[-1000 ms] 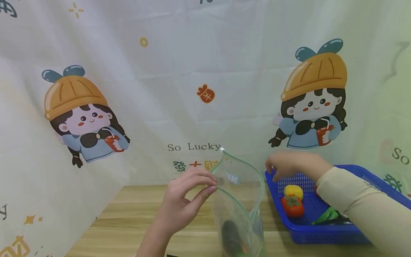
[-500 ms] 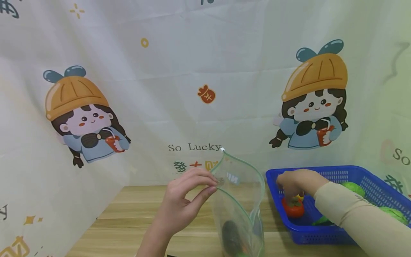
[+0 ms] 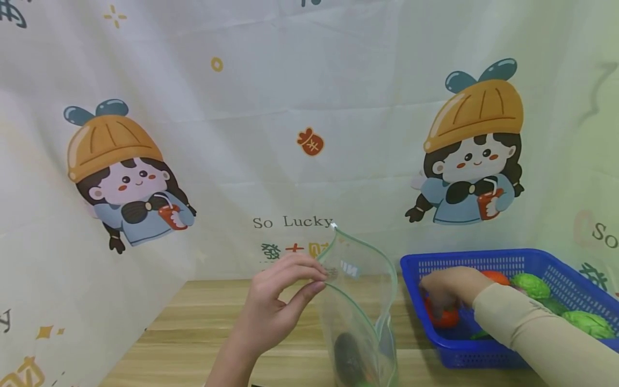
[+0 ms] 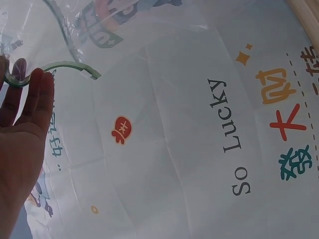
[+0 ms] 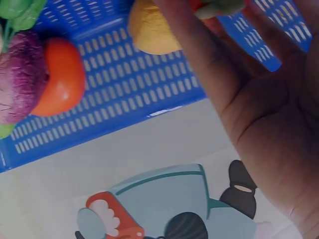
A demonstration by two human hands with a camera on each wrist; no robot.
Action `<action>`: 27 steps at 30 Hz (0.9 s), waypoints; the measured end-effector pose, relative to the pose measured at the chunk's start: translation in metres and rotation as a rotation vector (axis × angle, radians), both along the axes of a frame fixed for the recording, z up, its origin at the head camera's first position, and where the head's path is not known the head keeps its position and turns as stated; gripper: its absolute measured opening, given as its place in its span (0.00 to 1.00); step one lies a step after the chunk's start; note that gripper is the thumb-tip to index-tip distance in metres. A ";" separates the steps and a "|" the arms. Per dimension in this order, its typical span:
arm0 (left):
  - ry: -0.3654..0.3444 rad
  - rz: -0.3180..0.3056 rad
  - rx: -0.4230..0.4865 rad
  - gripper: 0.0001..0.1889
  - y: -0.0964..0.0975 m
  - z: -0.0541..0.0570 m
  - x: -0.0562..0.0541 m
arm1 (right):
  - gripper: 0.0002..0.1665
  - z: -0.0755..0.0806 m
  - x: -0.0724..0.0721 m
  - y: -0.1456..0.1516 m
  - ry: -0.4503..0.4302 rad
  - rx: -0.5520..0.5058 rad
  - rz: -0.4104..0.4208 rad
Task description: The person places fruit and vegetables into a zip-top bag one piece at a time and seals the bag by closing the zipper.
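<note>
My left hand (image 3: 282,295) pinches the green-edged rim of a clear zip bag (image 3: 345,312) between thumb and fingers, and the bag's mouth gapes. Through its wall show a dark oval vegetable (image 3: 347,357) and some orange and green low down. My right hand (image 3: 447,287) reaches down into the left end of a blue plastic basket (image 3: 483,356). Its fingers curl round a red-orange persimmon (image 3: 448,320), partly hidden by the hand. In the right wrist view, a yellow vegetable (image 5: 154,30) lies against the basket wall beside those fingers.
The basket also holds a round orange-red vegetable (image 5: 65,79), a purple cabbage (image 5: 22,74) and green vegetables (image 3: 587,323). It stands on a wooden table (image 3: 193,322), right of the bag. Behind hangs a printed cloth (image 3: 358,134).
My right hand has come down from over the basket's far left rim onto the persimmon, covering the yellow vegetable in the head view. The left hand and bag have stayed in place.
</note>
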State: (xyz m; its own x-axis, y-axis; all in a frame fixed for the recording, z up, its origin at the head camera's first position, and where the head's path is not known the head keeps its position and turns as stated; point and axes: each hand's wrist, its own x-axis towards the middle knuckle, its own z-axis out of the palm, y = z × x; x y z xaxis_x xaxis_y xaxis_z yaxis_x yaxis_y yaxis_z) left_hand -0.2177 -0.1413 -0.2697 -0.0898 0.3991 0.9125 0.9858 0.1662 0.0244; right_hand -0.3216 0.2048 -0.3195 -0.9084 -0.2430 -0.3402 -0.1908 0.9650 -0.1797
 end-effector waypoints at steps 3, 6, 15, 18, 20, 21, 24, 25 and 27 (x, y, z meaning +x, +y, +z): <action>-0.003 0.006 -0.008 0.12 0.001 0.000 0.000 | 0.32 -0.003 0.002 0.004 -0.029 -0.042 -0.019; -0.019 0.015 -0.013 0.13 0.001 0.000 -0.001 | 0.33 -0.004 0.002 0.006 -0.024 -0.054 0.001; -0.033 0.044 0.002 0.12 0.002 0.000 -0.001 | 0.29 -0.010 0.000 0.007 0.045 -0.013 0.100; -0.039 0.052 0.006 0.11 0.002 -0.001 -0.002 | 0.29 -0.007 0.001 0.009 0.020 -0.044 0.078; -0.047 0.056 0.009 0.11 0.002 -0.002 -0.002 | 0.30 -0.006 0.000 0.010 -0.002 -0.066 0.068; -0.051 0.057 0.011 0.11 0.002 -0.002 -0.003 | 0.30 -0.005 0.000 0.010 -0.011 -0.074 0.064; -0.062 0.059 0.013 0.11 0.002 -0.003 -0.003 | 0.32 -0.003 -0.002 0.011 -0.031 -0.085 0.067; -0.063 0.060 0.013 0.11 0.003 -0.003 -0.003 | 0.32 -0.002 -0.003 0.011 -0.034 -0.081 0.073; -0.061 0.063 0.012 0.11 0.003 -0.003 -0.004 | 0.33 0.000 -0.004 0.012 -0.038 -0.069 0.075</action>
